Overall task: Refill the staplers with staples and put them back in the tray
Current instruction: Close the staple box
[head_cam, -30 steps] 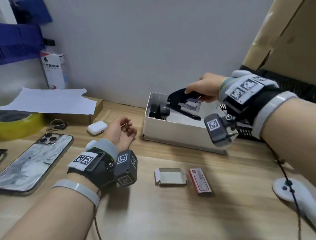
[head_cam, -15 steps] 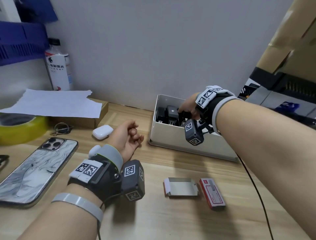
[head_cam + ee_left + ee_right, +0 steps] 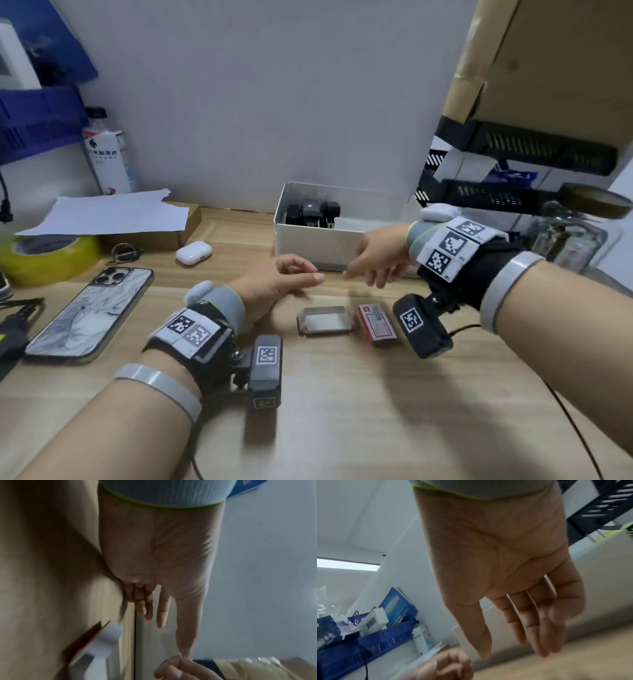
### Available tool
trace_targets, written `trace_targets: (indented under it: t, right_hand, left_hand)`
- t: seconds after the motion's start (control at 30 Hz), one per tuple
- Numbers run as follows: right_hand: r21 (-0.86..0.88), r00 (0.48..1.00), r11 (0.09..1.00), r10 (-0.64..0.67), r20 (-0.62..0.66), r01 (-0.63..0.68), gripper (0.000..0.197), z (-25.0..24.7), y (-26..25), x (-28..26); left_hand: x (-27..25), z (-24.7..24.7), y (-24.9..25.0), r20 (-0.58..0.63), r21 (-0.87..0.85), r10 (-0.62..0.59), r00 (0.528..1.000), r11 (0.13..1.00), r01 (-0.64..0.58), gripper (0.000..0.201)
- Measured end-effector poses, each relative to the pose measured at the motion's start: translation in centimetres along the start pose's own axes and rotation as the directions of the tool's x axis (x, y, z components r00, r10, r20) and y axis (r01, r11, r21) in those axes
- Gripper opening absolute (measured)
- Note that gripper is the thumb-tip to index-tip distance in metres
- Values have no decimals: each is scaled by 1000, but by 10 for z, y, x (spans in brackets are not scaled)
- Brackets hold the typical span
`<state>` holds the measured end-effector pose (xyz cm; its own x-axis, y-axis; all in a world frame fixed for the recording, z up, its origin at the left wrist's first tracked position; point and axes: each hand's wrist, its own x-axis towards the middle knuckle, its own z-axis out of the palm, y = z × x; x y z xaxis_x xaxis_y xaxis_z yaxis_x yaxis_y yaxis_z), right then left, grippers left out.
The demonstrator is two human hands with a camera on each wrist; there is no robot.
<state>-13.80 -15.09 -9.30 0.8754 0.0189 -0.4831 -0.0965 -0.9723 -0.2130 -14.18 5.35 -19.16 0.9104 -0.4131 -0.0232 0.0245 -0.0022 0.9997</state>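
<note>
- The staplers (image 3: 312,213) — three dark bodies, as far as the head view shows — stand close together at the far left end of the white tray (image 3: 308,244), which sits on the wooden desk (image 3: 342,394) against the grey wall.
- The right hand (image 3: 378,255) hangs in front of the tray's near wall, released and holding nothing; the right wrist view shows its palm bare and its fingers (image 3: 518,622) hanging nearly straight.
- The left hand (image 3: 274,282) rests on the desk just left of the right one, its fingertips near the right hand's without touching. Its fingers are loosely bent and nothing lies in them; the left wrist view, blurred, shows the palm (image 3: 154,547) bare.
- Nearer the person, below the two hands, lie an opened small box (image 3: 323,321) and, just right of it, a red staple box (image 3: 376,323) — side by side, apart from the tray.
- To the left on the desk: a white earbud case (image 3: 193,252), a phone (image 3: 92,310) lying back up, a metal ring (image 3: 123,251) and a roll of yellow tape (image 3: 48,255).
- Behind these, a sheet of white paper (image 3: 109,214) lies over a flat cardboard box (image 3: 185,226), with a white bottle (image 3: 106,154) standing by the wall.
</note>
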Motion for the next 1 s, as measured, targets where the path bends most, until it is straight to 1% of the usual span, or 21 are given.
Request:
trace_targets:
  t: [0.03,0.1,0.13,0.2,0.23,0.27,0.3,0.4,0.43,0.5,0.53,0.57,0.6,0.67,0.73,0.77,0.8,0.83,0.87,0.93,1.0]
  right_hand:
    - [-10,999,1000,30,36,-29,49,11,6,-5]
    - [-55,996,996,67,56,-64,50,29,16,-15]
    - [-73,995,994,83,64,-78,52,36,19,-17]
    - [-90,991,991,103,83,-96,57,45,23,-22]
    - [-98,991,991,104,82,-96,57,49,24,-24]
    - [-112,993,990,97,68,-89,56,52,27,-24]
    - [-124,996,989,83,42,-77,52,54,29,-24]
    - [-77,997,997,13,-70,-19,44,58,35,-18]
    - [-30,992,999,-22,-123,18,44,59,37,-14]
    - [115,967,987,-82,-243,113,43,60,44,-5]
    - [223,950,961,-92,-297,163,42,61,47,1]
    - [346,936,911,-101,-337,223,42,63,50,6]
    - [463,926,841,-108,-361,278,43,66,53,11]
    - [665,913,651,-114,-391,366,38,74,57,17]
    - [825,915,402,-101,-392,398,26,82,56,22]
    - [871,915,285,-85,-394,401,18,86,56,23]
    - [890,913,203,-68,-403,408,11,89,57,24]
    - [896,909,155,-55,-413,417,6,90,58,29]
    - [895,906,143,-50,-420,422,6,92,59,37]
    - [882,897,165,-73,-435,441,9,93,59,42]
    - [860,875,164,-85,-476,483,9,94,58,42]
  left_hand:
    - [-3,6,2,26,56,-18,1000,998,16,38]
    - [-8,16,6,61,273,-68,996,961,49,47]
    - [-9,18,6,80,407,-98,992,912,57,53]
    - [-11,25,5,111,655,-139,984,755,33,62]
    - [-11,29,4,111,733,-146,983,680,18,63]
    - [-10,32,3,95,776,-149,984,631,21,60]
    - [-10,35,3,67,794,-147,987,607,36,55]
    - [-5,35,6,-10,806,-111,994,587,74,35]
    - [-3,34,7,-21,796,-84,996,602,68,32]
    - [3,28,8,-60,731,-30,998,679,64,30]
    - [5,25,9,-86,681,-7,996,729,64,30]
    - [8,21,9,-111,627,14,994,776,59,31]
    - [11,17,10,-131,577,36,991,815,47,32]
    - [16,11,9,-145,484,66,987,875,13,31]
    - [20,7,5,-135,324,42,990,946,4,30]
    - [20,7,4,-129,228,13,992,974,17,30]
    - [20,7,2,-126,150,-8,992,988,27,30]
    - [21,7,-1,-127,102,-19,992,994,32,31]
    - [26,5,-5,-127,62,-30,991,997,38,32]
    - [28,6,-8,-106,-7,-37,994,999,36,31]
    - [28,8,-8,-65,-48,-32,997,998,29,30]
